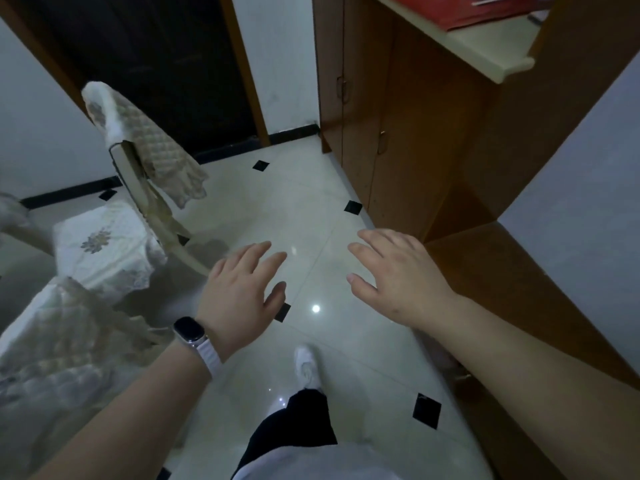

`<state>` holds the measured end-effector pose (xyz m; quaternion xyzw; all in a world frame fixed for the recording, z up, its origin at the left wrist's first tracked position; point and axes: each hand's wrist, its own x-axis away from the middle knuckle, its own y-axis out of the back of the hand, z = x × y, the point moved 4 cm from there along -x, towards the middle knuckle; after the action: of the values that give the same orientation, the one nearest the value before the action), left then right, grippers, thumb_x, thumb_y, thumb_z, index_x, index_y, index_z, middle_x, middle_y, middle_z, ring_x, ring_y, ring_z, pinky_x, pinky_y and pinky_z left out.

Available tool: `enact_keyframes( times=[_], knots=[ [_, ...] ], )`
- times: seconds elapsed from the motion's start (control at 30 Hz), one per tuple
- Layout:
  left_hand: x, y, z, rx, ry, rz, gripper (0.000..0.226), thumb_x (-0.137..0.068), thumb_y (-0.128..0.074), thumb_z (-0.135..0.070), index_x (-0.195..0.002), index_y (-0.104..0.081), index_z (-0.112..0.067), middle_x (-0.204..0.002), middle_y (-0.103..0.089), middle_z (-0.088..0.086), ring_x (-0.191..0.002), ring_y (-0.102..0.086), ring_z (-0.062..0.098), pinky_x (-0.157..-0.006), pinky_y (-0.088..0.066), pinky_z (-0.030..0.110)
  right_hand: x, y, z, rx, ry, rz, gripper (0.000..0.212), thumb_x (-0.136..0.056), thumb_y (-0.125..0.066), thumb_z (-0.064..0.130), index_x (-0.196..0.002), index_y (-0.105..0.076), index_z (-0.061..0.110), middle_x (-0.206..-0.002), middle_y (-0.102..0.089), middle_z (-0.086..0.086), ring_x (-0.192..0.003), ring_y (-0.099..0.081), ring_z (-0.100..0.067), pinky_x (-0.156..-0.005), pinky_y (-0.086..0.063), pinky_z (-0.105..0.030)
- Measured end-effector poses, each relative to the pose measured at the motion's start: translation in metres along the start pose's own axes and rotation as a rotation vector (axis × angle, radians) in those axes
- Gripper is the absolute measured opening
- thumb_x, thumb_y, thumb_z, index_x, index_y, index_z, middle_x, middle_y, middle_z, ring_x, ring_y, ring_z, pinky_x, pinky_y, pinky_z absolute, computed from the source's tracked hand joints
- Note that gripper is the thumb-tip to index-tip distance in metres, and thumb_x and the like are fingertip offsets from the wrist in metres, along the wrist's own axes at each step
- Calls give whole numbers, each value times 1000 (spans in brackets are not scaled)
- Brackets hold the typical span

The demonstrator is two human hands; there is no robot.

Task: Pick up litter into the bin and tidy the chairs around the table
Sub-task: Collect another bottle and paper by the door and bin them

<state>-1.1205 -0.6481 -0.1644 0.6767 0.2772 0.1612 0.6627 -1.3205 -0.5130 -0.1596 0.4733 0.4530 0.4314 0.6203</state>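
Left grip (239, 292) is held palm-down over the floor (304, 209), fingers straight and spread apart, nothing clamped. Right grip (398, 275) is held the same way: fingers apart, nothing held, near the wooden cabinet (398, 116). A watch (188, 329) is worn on the left wrist.

First chair (138, 157) is placed at the floor's left edge, near the black skirting. Its back is draped in a lace cover and its seat is covered in white embroidered cloth. It is well apart from both grips.

Second covered chair (59, 334) is seen at the near-left corner, blurred.

The cabinet is set along the floor's right edge, with a cream counter (485, 46) on top. A white shoe (306, 367) is planted on the floor between the forearms.
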Motion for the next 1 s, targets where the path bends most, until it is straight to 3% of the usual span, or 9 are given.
enact_keyframes(
  times=[0.13, 0.3, 0.5, 1.0],
  knots=[
    [-64, -24, 36, 13, -22, -3, 48, -89, -47, -42, -132, -58, -22, -137, -58, 7, -123, -55, 32, -100, -44, 47, -71, -9, -17, 40, 16, 4, 51, -89, -40, 50, -123, -60, 18, -132, -57, -6, -122, -50, -26, -99, -39, -42],
    [-157, -33, 89, 53, -56, -57, 47, -87, -47, -40, -126, -63, -19, -131, -62, 10, -118, -59, 32, -93, -48, 45, -181, -13, -33, 119, 11, 73, 51, -90, -40, 52, -129, -54, 23, -139, -51, -2, -128, -44, -23, -104, -35, -42],
    [-251, -22, 152, 9, -111, -77, 48, -89, -44, -40, -129, -60, -18, -135, -60, 11, -123, -56, 32, -96, -45, 46, -294, -7, -30, 140, 47, 31, 50, -92, -42, 51, -130, -54, 21, -137, -51, -4, -127, -44, -24, -104, -34, -43],
    [-420, -40, 274, -95, 32, -78, 46, -90, -49, -39, -130, -60, -18, -136, -58, 11, -126, -53, 33, -98, -42, 47, -530, -58, -64, 8, 226, -1, 50, -90, -43, 48, -127, -57, 18, -134, -55, -6, -123, -48, -26, -102, -36, -44]
  ],
)
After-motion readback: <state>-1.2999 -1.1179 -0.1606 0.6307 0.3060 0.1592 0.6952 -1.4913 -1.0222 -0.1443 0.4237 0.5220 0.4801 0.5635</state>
